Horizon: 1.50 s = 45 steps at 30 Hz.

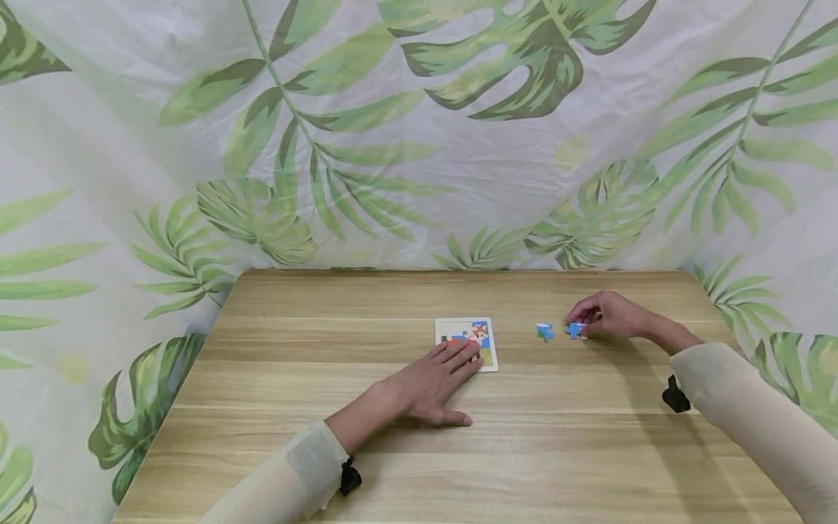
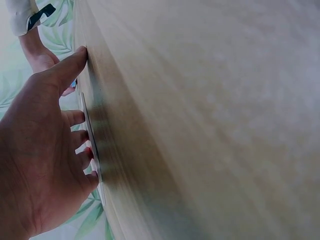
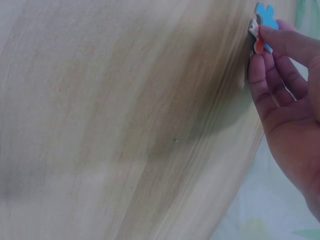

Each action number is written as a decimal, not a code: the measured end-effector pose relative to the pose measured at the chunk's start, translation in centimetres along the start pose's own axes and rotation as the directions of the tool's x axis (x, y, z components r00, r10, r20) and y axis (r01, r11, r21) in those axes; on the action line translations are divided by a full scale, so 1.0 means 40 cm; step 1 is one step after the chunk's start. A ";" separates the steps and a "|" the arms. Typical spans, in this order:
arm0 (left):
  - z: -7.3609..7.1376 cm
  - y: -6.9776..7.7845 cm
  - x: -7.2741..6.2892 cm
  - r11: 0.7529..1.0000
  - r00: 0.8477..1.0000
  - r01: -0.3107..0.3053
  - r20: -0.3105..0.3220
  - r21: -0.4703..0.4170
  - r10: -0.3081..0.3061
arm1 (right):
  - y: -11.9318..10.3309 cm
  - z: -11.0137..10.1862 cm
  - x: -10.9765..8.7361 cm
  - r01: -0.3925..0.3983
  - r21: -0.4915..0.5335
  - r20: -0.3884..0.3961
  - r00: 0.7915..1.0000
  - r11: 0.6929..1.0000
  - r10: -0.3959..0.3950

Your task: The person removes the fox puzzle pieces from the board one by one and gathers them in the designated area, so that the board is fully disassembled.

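Observation:
A white-framed jigsaw puzzle board (image 1: 494, 364) lies on the table, partly filled with a picture of an orange-and-white animal. My left hand (image 1: 435, 382) rests on its lower part with fingers extended, covering some of the picture; its thumb stretches out to the side over the wood. In the left wrist view, the fingertips of the left hand (image 2: 45, 145) meet the board's thin edge (image 2: 91, 132). To the right, my right hand (image 1: 612, 314) pinches a blue puzzle piece (image 1: 575, 330) between thumb and fingers. The right wrist view shows this blue piece (image 3: 267, 16) beside an orange-and-white part.
A loose blue-and-green puzzle piece (image 1: 544, 332) lies between the board and my right hand. The wooden table (image 1: 314, 342) backs onto a leaf-printed cloth (image 1: 366, 145), which also hangs at both sides.

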<state>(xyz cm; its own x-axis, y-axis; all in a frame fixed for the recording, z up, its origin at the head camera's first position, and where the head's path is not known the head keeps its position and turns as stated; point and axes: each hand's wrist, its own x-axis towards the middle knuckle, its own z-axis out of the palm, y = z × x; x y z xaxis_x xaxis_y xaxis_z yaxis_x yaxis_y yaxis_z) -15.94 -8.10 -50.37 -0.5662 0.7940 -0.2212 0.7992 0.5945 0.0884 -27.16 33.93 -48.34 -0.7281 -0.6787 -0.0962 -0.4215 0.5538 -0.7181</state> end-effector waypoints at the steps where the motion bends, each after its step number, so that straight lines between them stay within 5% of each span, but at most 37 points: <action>1: 0.001 0.000 0.000 1.000 1.000 0.001 -0.002 0.002 -0.001 | -0.001 0.000 0.000 -0.020 -0.003 0.000 1.000 1.000 0.020; 24: -0.009 0.002 0.005 1.000 1.000 -0.011 -0.006 0.015 0.011 | -0.054 -0.007 0.021 -0.048 -0.100 -0.056 0.998 0.994 0.042; 45: 0.003 0.001 -0.001 1.000 1.000 -0.004 -0.009 0.009 0.004 | -0.167 0.046 0.172 0.154 -0.118 0.060 0.987 0.981 -0.148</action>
<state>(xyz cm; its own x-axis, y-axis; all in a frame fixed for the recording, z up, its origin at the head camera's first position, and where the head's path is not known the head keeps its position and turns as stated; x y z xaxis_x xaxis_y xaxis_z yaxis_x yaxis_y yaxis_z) -15.88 -8.13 -50.48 -0.5649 0.7974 -0.2122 0.8031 0.5904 0.0805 -28.36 24.66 -45.46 -0.6241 -0.7808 -0.0299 -0.5896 0.4957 -0.6377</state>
